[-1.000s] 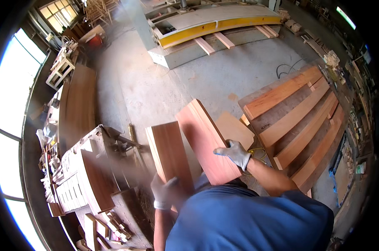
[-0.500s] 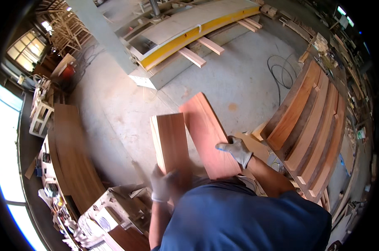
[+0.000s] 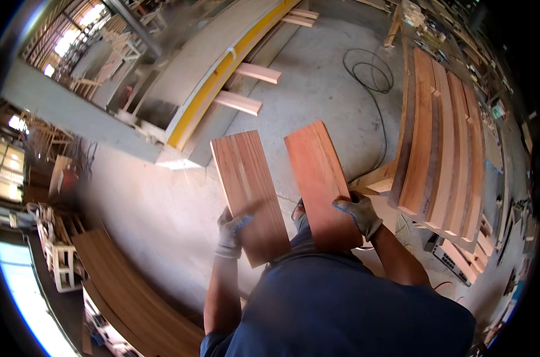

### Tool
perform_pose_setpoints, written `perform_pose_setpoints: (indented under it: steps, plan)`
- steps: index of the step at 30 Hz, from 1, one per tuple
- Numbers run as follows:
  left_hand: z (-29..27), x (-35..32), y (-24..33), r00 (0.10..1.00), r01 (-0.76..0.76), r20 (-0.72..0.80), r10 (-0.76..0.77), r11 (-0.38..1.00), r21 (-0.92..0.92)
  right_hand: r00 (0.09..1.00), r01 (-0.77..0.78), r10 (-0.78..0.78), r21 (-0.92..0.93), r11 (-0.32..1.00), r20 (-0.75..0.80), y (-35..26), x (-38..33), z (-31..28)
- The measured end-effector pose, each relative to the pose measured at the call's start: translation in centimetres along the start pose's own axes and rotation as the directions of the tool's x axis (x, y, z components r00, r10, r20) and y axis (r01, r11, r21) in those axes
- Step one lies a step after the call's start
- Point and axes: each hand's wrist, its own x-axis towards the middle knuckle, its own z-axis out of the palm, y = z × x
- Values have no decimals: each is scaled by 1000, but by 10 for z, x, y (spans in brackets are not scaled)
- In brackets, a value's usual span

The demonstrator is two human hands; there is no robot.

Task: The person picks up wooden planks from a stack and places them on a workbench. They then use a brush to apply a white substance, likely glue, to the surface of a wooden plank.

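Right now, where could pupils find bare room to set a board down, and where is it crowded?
Bare floor shows left of the left held board, between the grey beam and brown panels, and also between the yellow-edged machine and the looped black cable. The table at right is crowded: long planks run along it with only narrow strips between them.

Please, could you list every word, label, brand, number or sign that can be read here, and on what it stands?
There is no readable text here.
Left board: no lettering visible.
Right board: no lettering visible.
Yellow strip: dark marks, too small to tell whether they are lettering.
Green-and-white item, far right: too small to read.
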Motion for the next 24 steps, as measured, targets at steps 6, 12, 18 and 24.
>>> perform_pose_setpoints:
  steps: [6,12,18,24]
  plan:
    - [64,131,35,967,95,236,-95,995,9,987,0,5,30,1000,-161,-22,86,-42]
    - [102,252,21,865,-325,494,84,844,426,959,-65,29,-122,990,-280,-116,124,-66]
    - [165,396,14,782,70,571,-250,945,318,837,-82,-22,-166,983,-546,-114,160,-99]
    - [282,494,40,647,219,596,-476,864,452,684,163,-8,143,976,-729,-172,168,-100]
